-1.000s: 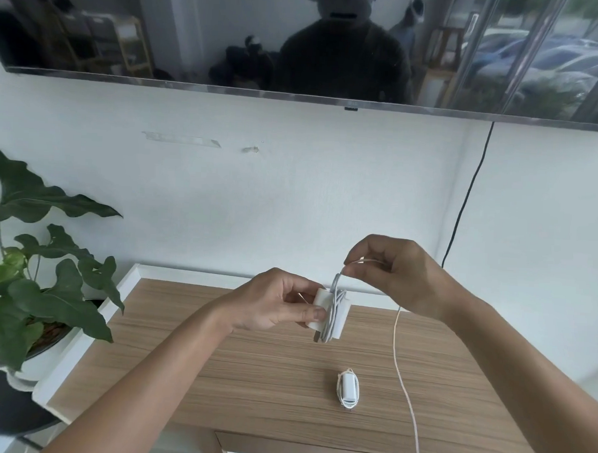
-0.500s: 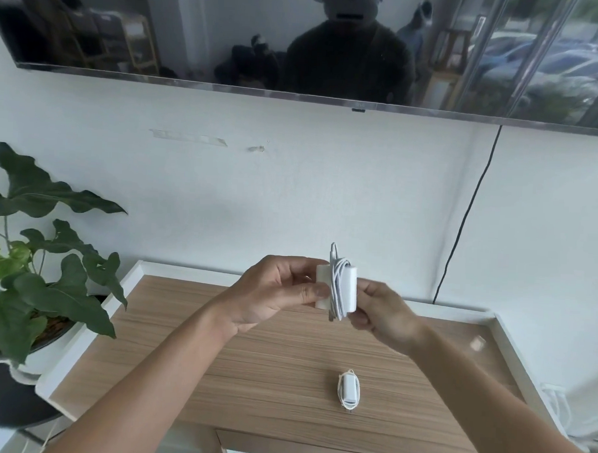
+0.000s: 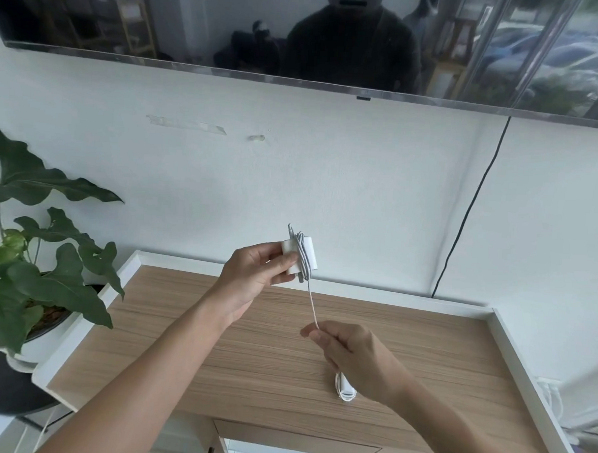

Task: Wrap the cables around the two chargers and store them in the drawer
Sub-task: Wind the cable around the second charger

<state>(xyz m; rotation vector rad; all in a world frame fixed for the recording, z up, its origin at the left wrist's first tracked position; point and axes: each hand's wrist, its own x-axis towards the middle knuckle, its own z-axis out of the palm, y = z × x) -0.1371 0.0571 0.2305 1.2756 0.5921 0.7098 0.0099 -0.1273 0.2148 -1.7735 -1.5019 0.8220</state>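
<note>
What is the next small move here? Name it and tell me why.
Probably carry the right hand up and round the charger for another turn. The left hand holds that charger above the desk, already wound with several loops, while the cable runs taut down to the right fingers, so a stretch remains unwrapped. The second charger lies wrapped on the desk.

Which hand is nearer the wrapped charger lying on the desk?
Right. The right hand hovers just above the wrapped charger, partly covering it, pinching the cable. The left hand is higher and farther back, gripping the other charger.
</note>
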